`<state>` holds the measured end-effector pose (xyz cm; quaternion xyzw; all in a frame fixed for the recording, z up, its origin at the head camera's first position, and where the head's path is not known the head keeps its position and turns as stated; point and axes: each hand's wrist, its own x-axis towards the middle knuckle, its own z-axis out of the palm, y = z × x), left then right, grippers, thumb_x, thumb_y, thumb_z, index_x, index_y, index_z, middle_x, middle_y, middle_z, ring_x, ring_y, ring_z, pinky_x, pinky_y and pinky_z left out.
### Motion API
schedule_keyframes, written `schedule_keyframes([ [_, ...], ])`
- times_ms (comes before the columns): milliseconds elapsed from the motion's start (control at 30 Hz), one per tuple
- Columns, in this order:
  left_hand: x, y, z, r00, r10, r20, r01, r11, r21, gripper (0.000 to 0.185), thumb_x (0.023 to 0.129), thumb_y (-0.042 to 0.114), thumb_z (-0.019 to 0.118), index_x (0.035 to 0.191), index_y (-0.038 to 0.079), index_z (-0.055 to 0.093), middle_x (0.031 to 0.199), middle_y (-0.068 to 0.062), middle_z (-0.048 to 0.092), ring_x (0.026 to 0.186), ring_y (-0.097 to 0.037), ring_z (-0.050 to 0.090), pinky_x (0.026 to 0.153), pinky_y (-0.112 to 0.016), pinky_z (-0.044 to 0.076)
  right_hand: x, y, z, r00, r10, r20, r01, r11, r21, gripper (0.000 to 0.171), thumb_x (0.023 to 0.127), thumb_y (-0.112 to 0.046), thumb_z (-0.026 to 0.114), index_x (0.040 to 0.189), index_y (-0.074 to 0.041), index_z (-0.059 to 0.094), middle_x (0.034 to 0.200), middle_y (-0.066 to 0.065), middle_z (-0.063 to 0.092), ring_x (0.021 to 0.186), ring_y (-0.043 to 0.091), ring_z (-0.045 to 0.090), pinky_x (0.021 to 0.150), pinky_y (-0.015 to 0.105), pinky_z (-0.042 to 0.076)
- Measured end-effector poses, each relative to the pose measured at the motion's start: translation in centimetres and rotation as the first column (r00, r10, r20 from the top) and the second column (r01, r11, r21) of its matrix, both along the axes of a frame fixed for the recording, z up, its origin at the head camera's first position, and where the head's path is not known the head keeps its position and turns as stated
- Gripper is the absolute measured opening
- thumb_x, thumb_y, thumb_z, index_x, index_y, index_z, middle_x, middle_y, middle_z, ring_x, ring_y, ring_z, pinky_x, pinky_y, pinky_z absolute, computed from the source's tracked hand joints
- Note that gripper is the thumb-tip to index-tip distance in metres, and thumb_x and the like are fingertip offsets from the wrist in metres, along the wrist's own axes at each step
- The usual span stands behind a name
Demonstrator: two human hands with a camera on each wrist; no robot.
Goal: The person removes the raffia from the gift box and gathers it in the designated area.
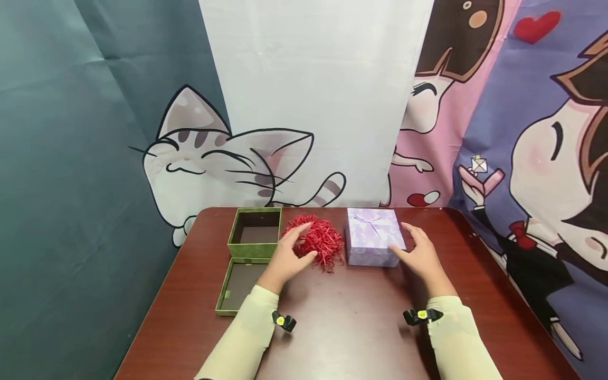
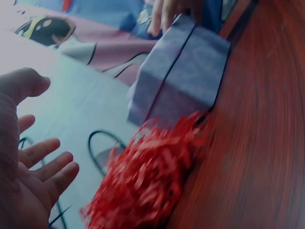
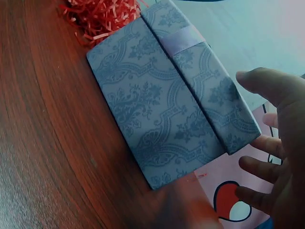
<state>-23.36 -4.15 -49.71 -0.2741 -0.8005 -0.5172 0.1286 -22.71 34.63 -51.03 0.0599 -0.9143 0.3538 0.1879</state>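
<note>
Near the desk's (image 1: 332,316) far edge, the left hand (image 1: 290,253) spreads loose, straight fingers over the heap of red shredded paper (image 1: 317,240), ready to gather it. The right hand (image 1: 420,252), also uncurled, flanks the lilac patterned gift box with ribbon (image 1: 372,236), holding nothing.
</note>
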Motion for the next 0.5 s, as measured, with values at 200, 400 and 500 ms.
schedule_keyframes([
  [200, -1.2, 3.8, -0.3, 0.982, -0.09, 0.166, 0.095, 0.995, -0.027, 0.089, 0.077, 0.023, 0.083, 0.151, 0.031, 0.035, 0.149, -0.008, 0.04, 0.128, -0.032, 0.051, 0.102, -0.038, 0.048, -0.3, 0.2, -0.2, 0.996, 0.036, 0.082, -0.03, 0.997, -0.075, 0.087, 0.078, -0.039, 0.082, 0.147, -0.006, 0.041, 0.137, 0.022, 0.048, 0.111, 0.04, 0.058, 0.093, 0.059, 0.049],
  [400, -3.0, 6.6, -0.5, 0.96, -0.117, 0.256, 0.136, 0.989, -0.057, 0.1, 0.073, 0.025, 0.087, 0.154, 0.028, 0.029, 0.154, -0.008, 0.032, 0.131, -0.033, 0.048, 0.103, -0.036, 0.047, -0.9, 0.5, -0.2, 0.986, 0.072, 0.153, -0.042, 0.98, -0.196, 0.087, 0.08, -0.035, 0.081, 0.149, -0.005, 0.038, 0.138, 0.022, 0.049, 0.112, 0.039, 0.059, 0.096, 0.054, 0.049],
  [500, -3.9, 8.0, -0.7, 0.948, -0.118, 0.296, 0.151, 0.984, -0.093, 0.102, 0.072, 0.027, 0.088, 0.155, 0.026, 0.028, 0.155, -0.007, 0.03, 0.134, -0.032, 0.046, 0.104, -0.035, 0.046, -1.0, 0.9, -0.3, 0.98, 0.059, 0.191, -0.019, 0.979, -0.203, 0.084, 0.082, -0.036, 0.079, 0.149, -0.007, 0.039, 0.138, 0.022, 0.05, 0.113, 0.038, 0.059, 0.096, 0.053, 0.05],
])
